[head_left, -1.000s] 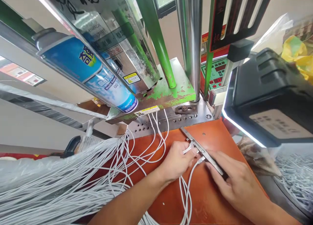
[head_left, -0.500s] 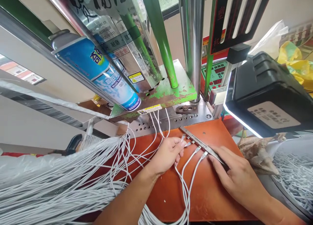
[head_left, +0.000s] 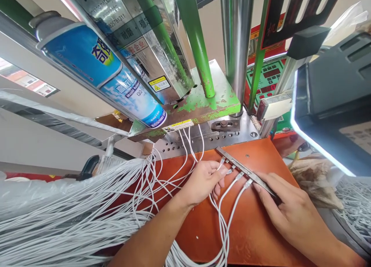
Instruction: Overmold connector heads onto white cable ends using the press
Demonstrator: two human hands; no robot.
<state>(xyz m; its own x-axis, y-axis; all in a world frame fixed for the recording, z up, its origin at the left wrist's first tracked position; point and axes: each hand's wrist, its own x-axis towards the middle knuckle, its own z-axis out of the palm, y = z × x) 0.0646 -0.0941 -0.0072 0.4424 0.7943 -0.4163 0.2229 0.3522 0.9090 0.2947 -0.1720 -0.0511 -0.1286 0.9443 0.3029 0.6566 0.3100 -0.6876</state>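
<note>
My left hand (head_left: 204, 182) is closed in a pinch on a white cable, just behind its clear plug (head_left: 222, 161). That plug is at the edge of a slim metal bar (head_left: 242, 166), near the bar's far end; whether it is seated is hard to see. Fingers of my right hand (head_left: 292, 207) grip the near end of the bar, which lies slanted over an orange board (head_left: 255, 232). Two more cable plugs, one in the middle (head_left: 239, 176) and one nearer my right hand (head_left: 248, 183), sit against the bar's side. Another plug (head_left: 230, 170) shows partly beside my left fingertips.
A thick bundle of white cables (head_left: 72, 213) fills the left side. Behind the board stands a green machine plate (head_left: 208, 104), with several cables running beneath it. A blue spray can (head_left: 110, 73) leans there. At right are a black lamp (head_left: 333, 97) and a container of white scraps (head_left: 355, 205).
The camera view has shifted, so both hands and the bar appear slightly farther right. The plug in my left hand has moved a little closer to the bar. Both grips are unchanged.
</note>
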